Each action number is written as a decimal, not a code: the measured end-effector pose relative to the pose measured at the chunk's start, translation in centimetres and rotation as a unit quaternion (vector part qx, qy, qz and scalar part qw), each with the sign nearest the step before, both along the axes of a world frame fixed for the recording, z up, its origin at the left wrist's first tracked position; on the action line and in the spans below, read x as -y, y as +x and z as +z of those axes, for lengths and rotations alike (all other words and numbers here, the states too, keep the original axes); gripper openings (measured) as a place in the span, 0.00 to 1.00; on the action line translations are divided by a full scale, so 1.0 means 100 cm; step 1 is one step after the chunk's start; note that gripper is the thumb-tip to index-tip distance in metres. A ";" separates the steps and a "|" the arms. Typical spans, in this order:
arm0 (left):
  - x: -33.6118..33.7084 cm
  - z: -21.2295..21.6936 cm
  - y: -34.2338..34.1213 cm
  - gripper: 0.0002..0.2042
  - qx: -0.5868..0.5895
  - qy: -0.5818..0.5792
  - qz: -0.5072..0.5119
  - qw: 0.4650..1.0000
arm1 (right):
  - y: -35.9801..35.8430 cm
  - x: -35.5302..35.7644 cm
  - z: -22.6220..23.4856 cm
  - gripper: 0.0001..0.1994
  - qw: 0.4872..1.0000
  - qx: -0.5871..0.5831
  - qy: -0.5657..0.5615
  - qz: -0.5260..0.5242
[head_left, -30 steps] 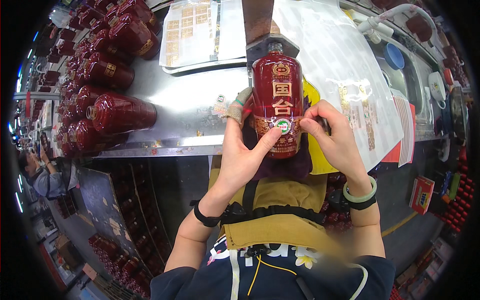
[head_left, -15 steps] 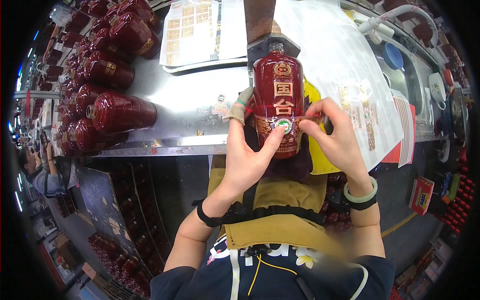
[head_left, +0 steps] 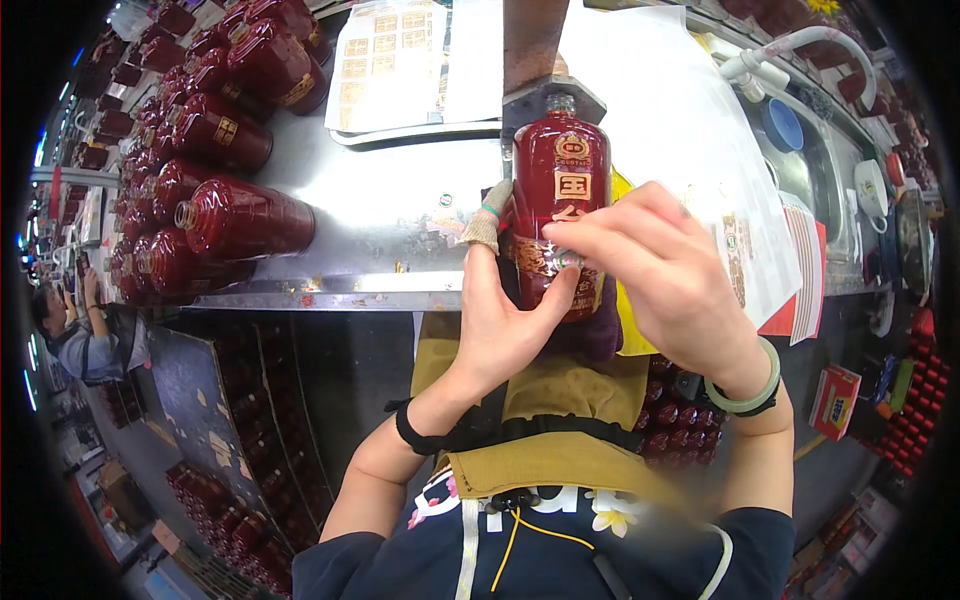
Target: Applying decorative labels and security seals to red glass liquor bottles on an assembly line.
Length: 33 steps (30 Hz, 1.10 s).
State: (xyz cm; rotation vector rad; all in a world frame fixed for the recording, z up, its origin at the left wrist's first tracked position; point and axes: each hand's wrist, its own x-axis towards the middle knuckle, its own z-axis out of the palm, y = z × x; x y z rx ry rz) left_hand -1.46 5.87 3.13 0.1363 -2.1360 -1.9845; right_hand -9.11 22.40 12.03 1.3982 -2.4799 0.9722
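Item one: red bottle [head_left: 570, 190], glossy, gold emblem and characters down its front, neck pointing to twelve o'clock, lying at the near edge of the steel bench [head_left: 400, 210] against my apron, centre of view.

My left hand [head_left: 500, 320], at seven o'clock of the bottle, cups its left flank; the thumb presses on the lower front and a cloth cot covers the forefinger tip. My right hand [head_left: 665, 280], at four o'clock, comes over the lower body, its fingertips pinched together on a small label [head_left: 560, 258] low on the front. Whether the label is fully stuck down I cannot tell; my fingers hide most of it.

Progress, as I judge it: the labelling of this bottle is in its closing stage, with pressing and smoothing left.

Item two: red bottles in a stack [head_left: 210, 160], at nine to eleven o'clock, lying on their sides, open mouths toward me. Whether they carry the label cannot be seen.

Item three: label sheets [head_left: 390, 60], at eleven o'clock, gold stickers in rows.

Item four: white backing paper [head_left: 670, 130], at one to two o'clock.

Item five: another person [head_left: 85, 335], far at nine o'clock, below bench level.
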 end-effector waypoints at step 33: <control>0.008 -0.005 -0.004 0.38 0.035 0.088 -0.023 0.995 | 0.017 -0.011 -0.071 0.35 0.853 0.432 -0.200 -0.212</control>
